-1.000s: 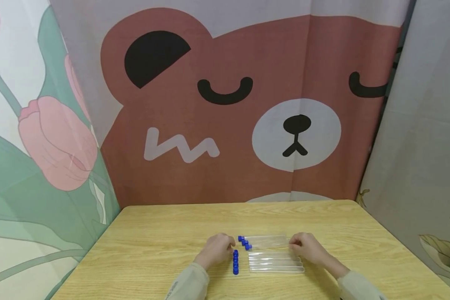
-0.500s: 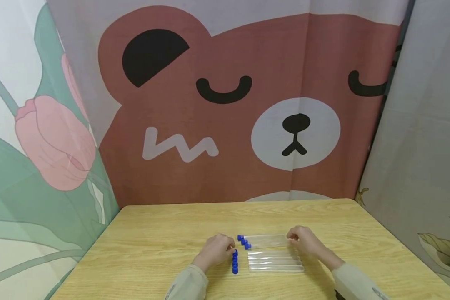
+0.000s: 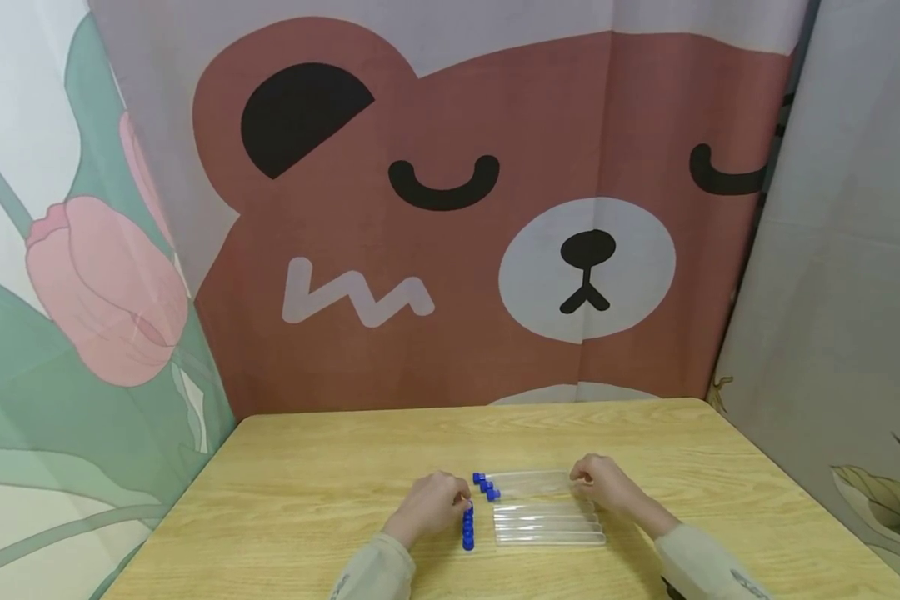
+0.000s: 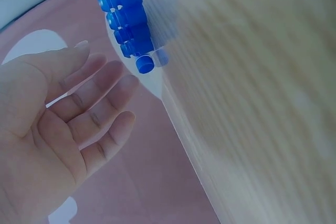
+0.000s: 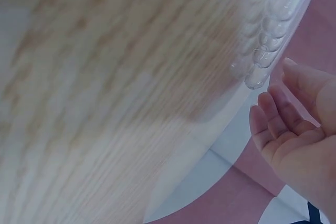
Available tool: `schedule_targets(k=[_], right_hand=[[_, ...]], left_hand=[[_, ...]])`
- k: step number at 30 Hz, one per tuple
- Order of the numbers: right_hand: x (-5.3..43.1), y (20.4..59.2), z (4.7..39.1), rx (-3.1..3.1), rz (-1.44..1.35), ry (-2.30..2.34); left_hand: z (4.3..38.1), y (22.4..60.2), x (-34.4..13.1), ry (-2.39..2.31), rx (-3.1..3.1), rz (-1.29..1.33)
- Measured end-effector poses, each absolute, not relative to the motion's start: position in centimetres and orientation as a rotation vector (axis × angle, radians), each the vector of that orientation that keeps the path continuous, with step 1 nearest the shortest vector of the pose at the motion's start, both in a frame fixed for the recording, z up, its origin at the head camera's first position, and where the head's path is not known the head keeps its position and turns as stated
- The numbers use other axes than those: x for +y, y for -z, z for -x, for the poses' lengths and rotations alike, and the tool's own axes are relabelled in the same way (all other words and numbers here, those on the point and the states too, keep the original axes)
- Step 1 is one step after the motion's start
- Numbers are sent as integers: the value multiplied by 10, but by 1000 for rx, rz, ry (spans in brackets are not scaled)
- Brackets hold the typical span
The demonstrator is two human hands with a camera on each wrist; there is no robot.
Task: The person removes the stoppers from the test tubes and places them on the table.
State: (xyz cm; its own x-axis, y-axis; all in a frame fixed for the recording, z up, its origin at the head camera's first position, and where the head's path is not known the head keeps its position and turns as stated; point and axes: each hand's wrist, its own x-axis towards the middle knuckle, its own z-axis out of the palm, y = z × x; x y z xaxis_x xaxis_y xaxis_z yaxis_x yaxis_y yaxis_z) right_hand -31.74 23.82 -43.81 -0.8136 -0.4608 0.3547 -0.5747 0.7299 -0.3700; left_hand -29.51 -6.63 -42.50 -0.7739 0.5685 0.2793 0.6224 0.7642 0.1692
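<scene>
In the head view my left hand point(image 3: 433, 502) is by the far end of a row of several blue stoppers point(image 3: 468, 531). The left wrist view shows that hand point(image 4: 68, 114) with its fingers loosely bent and nothing in them, apart from the blue stoppers point(image 4: 128, 17). My right hand point(image 3: 607, 483) is at the right end of the clear test tubes with blue stoppers point(image 3: 532, 482). Seen from the right wrist, this hand point(image 5: 294, 124) has loosely bent fingers beside the rounded tube ends point(image 5: 265, 51); whether a fingertip touches one cannot be told.
Several clear tubes without stoppers point(image 3: 549, 525) lie side by side in front of the stoppered ones, right of the blue row. All lie on a wood-grain table point(image 3: 330, 450). A curtain with a bear print point(image 3: 450, 250) hangs behind its far edge.
My right hand has shifted slightly away from me and to the left, along the tube ends. The left hand stays by the blue stoppers, and the stoppers and tubes lie as before.
</scene>
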Motion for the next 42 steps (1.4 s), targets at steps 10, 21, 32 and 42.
schedule_targets(k=[10, 21, 32, 42], right_hand=[[236, 437, 316, -2721, -841, -697], [235, 438, 318, -2711, -862, -683], [235, 439, 321, -2733, -863, -683], [237, 442, 322, -2718, -948, -653]], left_hand=[[293, 423, -68, 388, -2748, 942], [295, 425, -70, 387, -2721, 956], [294, 423, -69, 395, -2747, 949], [293, 424, -69, 394, -2750, 945]])
